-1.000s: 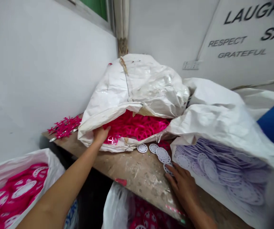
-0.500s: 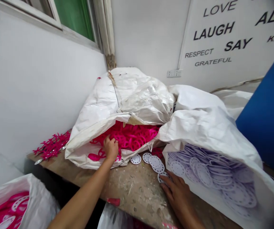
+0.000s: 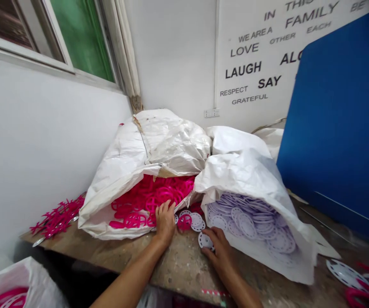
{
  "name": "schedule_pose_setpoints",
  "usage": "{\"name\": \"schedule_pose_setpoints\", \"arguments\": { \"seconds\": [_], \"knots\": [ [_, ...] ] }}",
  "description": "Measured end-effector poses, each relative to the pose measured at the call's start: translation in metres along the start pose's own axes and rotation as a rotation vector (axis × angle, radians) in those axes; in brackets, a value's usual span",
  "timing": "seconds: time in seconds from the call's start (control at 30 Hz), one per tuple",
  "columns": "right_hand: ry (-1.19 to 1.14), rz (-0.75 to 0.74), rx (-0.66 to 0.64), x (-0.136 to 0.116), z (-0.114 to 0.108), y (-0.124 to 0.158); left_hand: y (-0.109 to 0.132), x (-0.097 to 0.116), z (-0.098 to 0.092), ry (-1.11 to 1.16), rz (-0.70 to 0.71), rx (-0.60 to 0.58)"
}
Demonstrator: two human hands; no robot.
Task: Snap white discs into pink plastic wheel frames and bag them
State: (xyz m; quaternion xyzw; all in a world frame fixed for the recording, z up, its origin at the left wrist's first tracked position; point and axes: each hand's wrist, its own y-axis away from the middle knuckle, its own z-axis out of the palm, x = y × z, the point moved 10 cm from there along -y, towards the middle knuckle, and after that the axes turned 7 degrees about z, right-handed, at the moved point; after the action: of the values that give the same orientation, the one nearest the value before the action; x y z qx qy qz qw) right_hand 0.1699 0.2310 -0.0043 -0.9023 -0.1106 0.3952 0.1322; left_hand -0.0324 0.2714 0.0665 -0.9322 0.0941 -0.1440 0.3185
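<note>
Right hand [image 3: 219,252] half-curled against a round white perforated disc [image 3: 205,241], flat on the worn wooden bench [image 3: 184,267], grip on it unclear. Left hand [image 3: 165,220] open, palm down on magenta plastic rings [image 3: 149,201] in a white woven sack [image 3: 113,214]. Beyond, pale discs [image 3: 245,224] packed in a second sack [image 3: 245,175], mouth toward the hands

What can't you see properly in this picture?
In the head view:
- The pink plastic rings: the white woven sack covers most.
- The white disc: the right hand covers part.
- The pale purple discs: a sack flap hides most.
- The pink pieces in the lower-left bag: cut off by the bottom edge.
</note>
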Motion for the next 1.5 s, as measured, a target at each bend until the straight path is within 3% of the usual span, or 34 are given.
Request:
{"name": "schedule_pose_setpoints", "arguments": {
  "seconds": [0.2, 0.4, 0.7, 0.8, 0.9, 1.03, 1.17, 1.27, 1.5],
  "knots": [
    [-0.119, 0.094, 0.06, 0.008, -0.013, -0.002, 0.027, 0.03, 0.008, 0.125, 0.148, -0.073],
    [-0.118, 0.163, 0.09, 0.003, -0.024, 0.0, 0.069, 0.048, -0.008, 0.258, 0.262, -0.167],
    [-0.136, 0.205, 0.119, 0.012, -0.028, 0.002, 0.113, 0.069, -0.029, 0.272, 0.29, -0.237],
    [-0.17, 0.202, 0.13, 0.012, -0.029, 0.003, 0.113, 0.054, -0.045, 0.261, 0.204, -0.185],
    [-0.206, 0.17, 0.16, 0.008, -0.033, 0.005, 0.1, 0.02, -0.064, 0.217, 0.038, -0.092],
    [-0.255, 0.13, 0.173, 0.004, -0.034, 0.005, 0.082, -0.005, -0.058, 0.161, -0.023, -0.167],
    [-0.324, 0.164, 0.185, 0.005, -0.038, 0.005, 0.081, -0.005, -0.034, 0.126, -0.007, -0.321],
    [-0.426, 0.216, 0.17, 0.001, -0.045, 0.013, 0.083, 0.0, -0.026, 0.128, -0.003, -0.369],
    [-0.73, 0.322, -0.067, -0.027, -0.044, 0.06, 0.09, 0.012, -0.022, 0.163, -0.002, -0.412]
  ]
}}
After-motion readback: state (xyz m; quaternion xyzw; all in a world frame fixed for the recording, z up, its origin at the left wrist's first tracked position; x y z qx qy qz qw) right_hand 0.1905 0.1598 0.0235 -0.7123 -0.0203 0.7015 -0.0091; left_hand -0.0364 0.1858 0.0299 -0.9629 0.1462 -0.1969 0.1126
